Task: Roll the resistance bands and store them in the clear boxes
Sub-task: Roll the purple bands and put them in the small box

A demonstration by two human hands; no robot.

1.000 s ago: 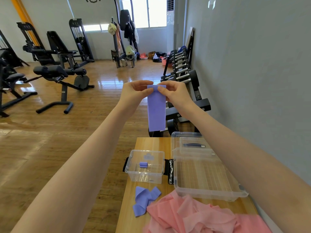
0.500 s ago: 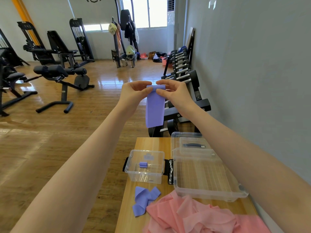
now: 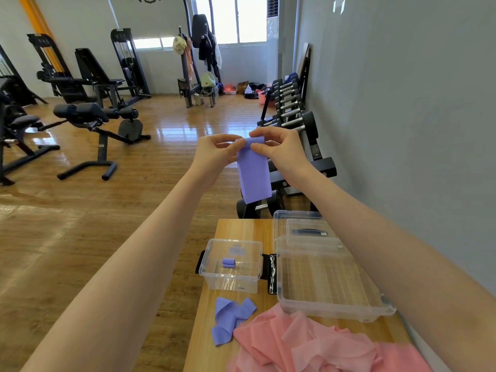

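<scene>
Head view looks down two bare forearms to a thin, matte purple resistance band (image 3: 253,173) held in the air beyond the far edge of the worktop (image 3: 241,229), a pale wooden slab with a smooth grain. Left hand (image 3: 214,154) and right hand (image 3: 281,151) each keep a narrow grip on the band's top edge, thumb and fingertips pinching it from either side where that edge is curled over into a small roll; below, the band hangs flat as a soft rectangular strip. On the worktop the small clear box (image 3: 232,267), rigid see-through plastic with rounded corners, stands open with one tight purple rolled band (image 3: 228,262) lying as a short cylinder on its floor. Just right of that box sits a larger, shallow clear box (image 3: 332,285) with a ribbed base, and behind it another clear plastic container (image 3: 298,224) with something dark inside that I cannot make out. Nearer than the small box, a loose purple band (image 3: 232,319) lies crumpled in flat folds, touching a heap of pink bands (image 3: 308,345), thin and wrinkled. Beyond the worktop stands a black metal dumbbell rack (image 3: 292,111) along the grey wall.
</scene>
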